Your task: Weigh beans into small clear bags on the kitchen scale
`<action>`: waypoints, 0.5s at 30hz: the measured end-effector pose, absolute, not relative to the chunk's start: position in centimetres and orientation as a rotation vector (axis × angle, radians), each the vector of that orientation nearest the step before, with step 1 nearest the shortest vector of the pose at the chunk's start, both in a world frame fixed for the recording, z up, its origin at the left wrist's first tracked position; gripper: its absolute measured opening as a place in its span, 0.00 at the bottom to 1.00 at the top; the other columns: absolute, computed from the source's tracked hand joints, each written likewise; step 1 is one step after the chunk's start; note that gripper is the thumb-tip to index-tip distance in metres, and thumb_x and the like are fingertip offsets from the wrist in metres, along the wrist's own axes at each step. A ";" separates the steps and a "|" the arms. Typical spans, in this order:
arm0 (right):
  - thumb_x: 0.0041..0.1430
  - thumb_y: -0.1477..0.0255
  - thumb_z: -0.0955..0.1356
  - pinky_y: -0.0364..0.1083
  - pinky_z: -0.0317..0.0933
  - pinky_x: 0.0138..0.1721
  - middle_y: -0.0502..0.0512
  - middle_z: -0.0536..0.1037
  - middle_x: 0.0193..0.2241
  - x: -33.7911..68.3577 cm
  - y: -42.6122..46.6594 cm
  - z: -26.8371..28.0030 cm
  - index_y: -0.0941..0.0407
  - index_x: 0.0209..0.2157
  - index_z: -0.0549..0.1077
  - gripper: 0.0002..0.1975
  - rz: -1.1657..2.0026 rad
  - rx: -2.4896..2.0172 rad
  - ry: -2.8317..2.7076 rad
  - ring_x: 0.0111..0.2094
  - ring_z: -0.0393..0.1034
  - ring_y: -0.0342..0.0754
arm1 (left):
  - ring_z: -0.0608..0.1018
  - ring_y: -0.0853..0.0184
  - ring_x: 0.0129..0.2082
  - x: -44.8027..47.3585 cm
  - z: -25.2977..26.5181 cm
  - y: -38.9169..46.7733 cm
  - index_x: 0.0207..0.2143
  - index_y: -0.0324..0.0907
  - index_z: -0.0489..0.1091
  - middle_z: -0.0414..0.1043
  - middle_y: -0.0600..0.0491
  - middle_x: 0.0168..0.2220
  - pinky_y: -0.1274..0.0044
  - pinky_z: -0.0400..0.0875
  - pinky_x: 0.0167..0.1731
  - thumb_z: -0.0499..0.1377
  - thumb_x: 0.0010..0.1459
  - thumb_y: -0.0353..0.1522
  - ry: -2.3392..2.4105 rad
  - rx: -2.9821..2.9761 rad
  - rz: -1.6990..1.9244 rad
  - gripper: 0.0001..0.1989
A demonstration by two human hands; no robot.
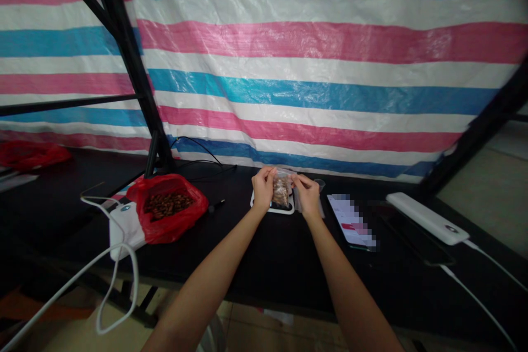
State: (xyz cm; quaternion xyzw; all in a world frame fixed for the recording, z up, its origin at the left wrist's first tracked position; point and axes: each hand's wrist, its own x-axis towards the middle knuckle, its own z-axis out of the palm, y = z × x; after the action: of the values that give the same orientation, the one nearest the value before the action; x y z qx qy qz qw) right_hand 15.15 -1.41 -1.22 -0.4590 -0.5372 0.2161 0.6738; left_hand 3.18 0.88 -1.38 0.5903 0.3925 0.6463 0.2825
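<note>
Okay, I see the bag (282,188) mid-frame, over the scale (284,212); left hand (264,188) pinches its upper left edge, right hand (307,193) its upper right. Probably light, soft, slippery; I'd grip the top edge, clear of the contents (281,196).

The small bag (281,192) is of thin, clear plastic, a little shiny and wrinkled. The red bag (185,225) is also of thin plastic, crumpled and rather glossy; the brown pieces (165,206) inside it look hard, with a slight shine. The striped sheet (305,44) seems to be of plastic, creased, with bright reflections. The counter (247,264) looks smooth and mostly matt. The black frame (138,77) appears to be of painted metal, and the white power bank (424,217) of smooth plastic.
</note>
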 end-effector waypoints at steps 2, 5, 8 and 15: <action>0.47 0.62 0.66 0.43 0.58 0.27 0.50 0.71 0.18 15.1 -1.3 -1.4 0.59 0.22 0.74 0.14 0.491 -1.038 -1.193 0.22 0.63 0.43 | 0.71 0.71 0.24 3.2 -1.5 0.9 0.27 0.38 0.68 0.69 0.55 0.22 0.81 0.62 0.26 0.51 0.57 0.39 1.062 1.610 1.714 0.14; 0.47 0.62 0.67 0.43 0.58 0.26 0.50 0.71 0.19 15.1 -1.1 -1.6 0.59 0.24 0.74 0.13 0.514 -1.036 -1.177 0.21 0.62 0.43 | 0.72 0.70 0.26 3.1 -1.7 0.9 0.31 0.39 0.68 0.71 0.54 0.25 0.81 0.63 0.27 0.51 0.57 0.39 1.037 1.642 1.702 0.13; 0.47 0.62 0.67 0.43 0.58 0.26 0.50 0.72 0.20 15.1 -1.0 -1.8 0.59 0.26 0.74 0.14 0.521 -1.031 -1.209 0.22 0.63 0.43 | 0.72 0.71 0.26 3.1 -1.7 1.0 0.32 0.39 0.68 0.71 0.54 0.25 0.81 0.63 0.27 0.53 0.56 0.39 1.009 1.637 1.700 0.12; 0.46 0.63 0.68 0.44 0.60 0.29 0.54 0.76 0.24 15.3 -0.8 -2.0 0.60 0.27 0.75 0.13 0.510 -1.072 -1.224 0.26 0.67 0.46 | 0.71 0.71 0.23 3.1 -1.6 1.2 0.29 0.38 0.68 0.70 0.55 0.23 0.81 0.63 0.26 0.54 0.54 0.38 0.969 1.659 1.664 0.12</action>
State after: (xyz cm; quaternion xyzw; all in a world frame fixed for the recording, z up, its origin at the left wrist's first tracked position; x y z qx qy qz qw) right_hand 15.31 -0.84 -1.99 -0.4733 -0.5404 0.2254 0.6581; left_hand 3.06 1.21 -1.59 0.6235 0.3643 0.6256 0.2953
